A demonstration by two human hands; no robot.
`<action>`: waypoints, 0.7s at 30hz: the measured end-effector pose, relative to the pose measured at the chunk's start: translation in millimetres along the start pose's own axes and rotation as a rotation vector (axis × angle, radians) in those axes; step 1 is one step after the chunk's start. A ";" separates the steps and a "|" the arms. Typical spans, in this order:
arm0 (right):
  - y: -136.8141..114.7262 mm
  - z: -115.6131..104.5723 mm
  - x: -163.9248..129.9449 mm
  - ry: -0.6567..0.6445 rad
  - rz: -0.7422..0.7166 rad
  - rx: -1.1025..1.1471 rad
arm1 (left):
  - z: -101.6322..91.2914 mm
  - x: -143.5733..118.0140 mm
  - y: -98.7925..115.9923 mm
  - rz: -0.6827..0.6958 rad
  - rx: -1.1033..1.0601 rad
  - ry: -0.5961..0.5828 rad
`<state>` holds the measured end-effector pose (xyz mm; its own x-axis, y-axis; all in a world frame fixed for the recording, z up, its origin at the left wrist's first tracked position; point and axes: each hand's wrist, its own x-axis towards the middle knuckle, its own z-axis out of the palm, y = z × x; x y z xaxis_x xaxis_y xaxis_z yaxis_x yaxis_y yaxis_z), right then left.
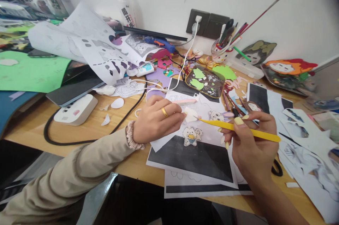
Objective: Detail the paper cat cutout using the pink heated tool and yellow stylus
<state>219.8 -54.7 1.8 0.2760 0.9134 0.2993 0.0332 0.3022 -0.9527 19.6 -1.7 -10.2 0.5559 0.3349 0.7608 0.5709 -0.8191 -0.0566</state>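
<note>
Our left hand (156,119) rests on the printed sheets near the middle of the wooden desk (124,165). Its fingertips are closed on a small white cutout piece (190,114), pinning it against the paper. A gold ring (164,112) sits on one finger, and a scrunchie (130,135) circles the wrist above a beige sleeve (66,179).

Our right hand (250,144) is closed around a yellow craft knife (238,128), held like a pen. The blade tip points left and meets the white cutout piece at its right edge. The shaft runs back over the hand toward the right edge of the desk.

Just below the knife, a bear sticker cutout (192,135) lies flat on the white-and-black printed sheets (190,161), which overhang the near edge of the desk.

Toward the far edge we see a dark tray of paper scraps (205,82), a cup of pens and brushes (224,45) and a wall socket (197,22) with a white cable. At the left edge lie a white box-shaped device (76,108), a green sheet (29,71) and cut white paper (87,48).
</note>
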 end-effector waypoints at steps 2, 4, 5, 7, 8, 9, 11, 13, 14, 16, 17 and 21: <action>0.3 -0.3 -0.5 -0.003 -0.014 0.009 | 0.0 -0.2 0.0 -0.023 -0.019 0.009; 0.2 -0.6 -0.9 0.000 -0.037 0.014 | -0.7 -0.5 -0.4 -0.046 -0.040 0.006; 0.0 -0.8 -1.1 0.005 -0.049 0.010 | -1.2 -0.6 -0.6 -0.057 -0.049 0.001; -0.4 -0.9 -1.5 0.018 -0.068 -0.005 | -2.2 -0.9 -1.2 -0.078 -0.055 -0.001; -0.5 -0.9 -1.7 0.025 -0.077 -0.015 | -2.6 -1.0 -1.5 -0.081 -0.052 -0.001; -0.6 -0.6 -2.1 0.028 -0.084 -0.025 | -2.8 -1.1 -1.7 -0.077 -0.048 0.000; -0.5 0.2 -2.9 0.027 -0.093 -0.045 | -2.7 -1.3 -1.6 -0.051 -0.039 -0.002; -0.1 1.2 -3.8 0.020 -0.100 -0.070 | -2.0 -1.3 -1.2 -0.015 -0.030 -0.016; 0.2 1.7 -4.2 0.016 -0.101 -0.079 | -1.6 -1.2 -0.8 -0.004 -0.027 -0.021; 0.7 2.4 -4.6 0.011 -0.100 -0.084 | -0.7 -0.9 -0.1 0.004 -0.018 -0.025; 0.9 2.6 -4.8 0.007 -0.100 -0.082 | -0.3 -0.6 0.2 0.004 -0.013 -0.027; 1.0 2.8 -5.3 -0.003 -0.096 -0.067 | 1.0 0.5 1.2 0.003 0.002 -0.038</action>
<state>215.7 -58.4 -0.6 0.2653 0.8820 0.3895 0.1237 0.3696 -0.9209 21.2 -2.0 -10.5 0.5800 0.3495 0.7358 0.5703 -0.8192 -0.0604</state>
